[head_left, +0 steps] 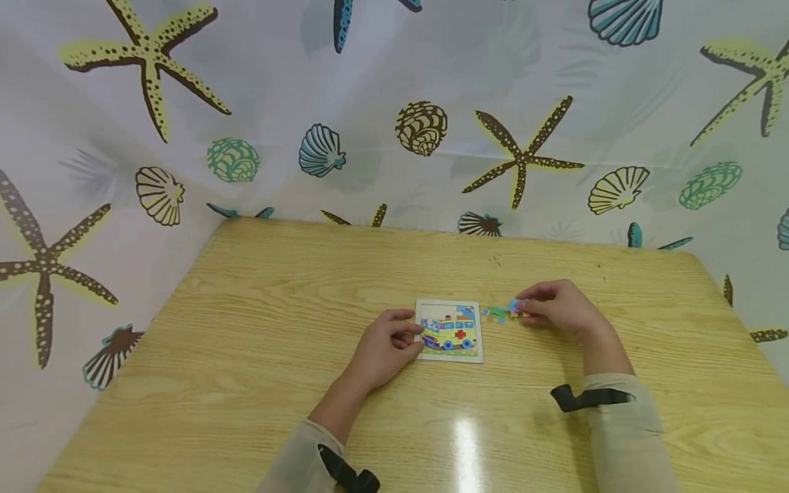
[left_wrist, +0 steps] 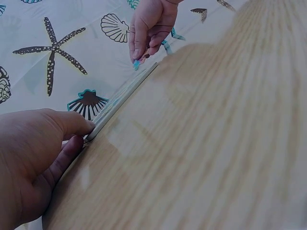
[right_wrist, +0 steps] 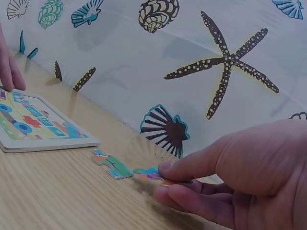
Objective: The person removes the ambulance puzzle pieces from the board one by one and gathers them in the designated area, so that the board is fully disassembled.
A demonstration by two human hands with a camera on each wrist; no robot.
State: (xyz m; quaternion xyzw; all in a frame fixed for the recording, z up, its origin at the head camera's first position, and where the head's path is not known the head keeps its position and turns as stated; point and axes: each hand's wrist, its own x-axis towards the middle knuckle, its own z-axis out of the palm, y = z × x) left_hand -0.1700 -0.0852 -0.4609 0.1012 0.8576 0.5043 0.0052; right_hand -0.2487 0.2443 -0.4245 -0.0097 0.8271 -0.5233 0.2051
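Note:
A small jigsaw puzzle board (head_left: 480, 346) with a pale frame lies on the table, its picture showing a yellow ambulance with a red cross. Part of the picture's upper left is bare. My left hand (head_left: 383, 349) holds the board's left edge, thumb near the lower corner. Right of the board, my right hand (head_left: 566, 308) pinches a blue, purple and orange puzzle piece (right_wrist: 150, 173) between thumb and fingers, low over the table. A green puzzle piece (right_wrist: 116, 166) lies flat between that piece and the board.
The wooden table (head_left: 277, 287) runs back to a white curtain (head_left: 370, 82) printed with starfish and shells. The curtain also hangs along both sides. Black straps (head_left: 592, 398) circle both sleeves.

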